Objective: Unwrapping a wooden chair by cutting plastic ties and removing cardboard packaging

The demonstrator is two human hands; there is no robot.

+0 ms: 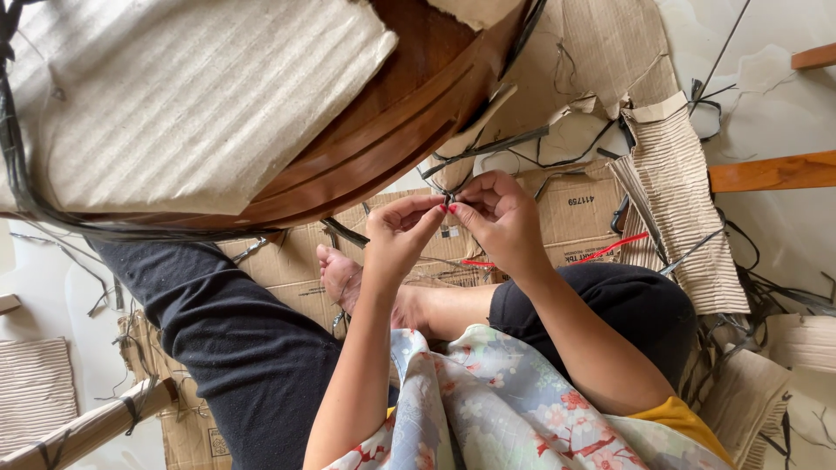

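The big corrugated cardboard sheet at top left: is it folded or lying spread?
Spread: the corrugated cardboard sheet lies flat over the round wooden frame.

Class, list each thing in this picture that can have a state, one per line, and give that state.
Left hand: raised, fingers pinched on the dark strip.
Right hand: raised, fingers pinched on the same strip.
Dark strip: held between both hands, taut.
Wooden frame: tilted, resting against the knee.
Corrugated cardboard sheet: torn at its edge, lying on the frame.
Cardboard boxes: flattened on the floor.
Red strip: loose on the cardboard.
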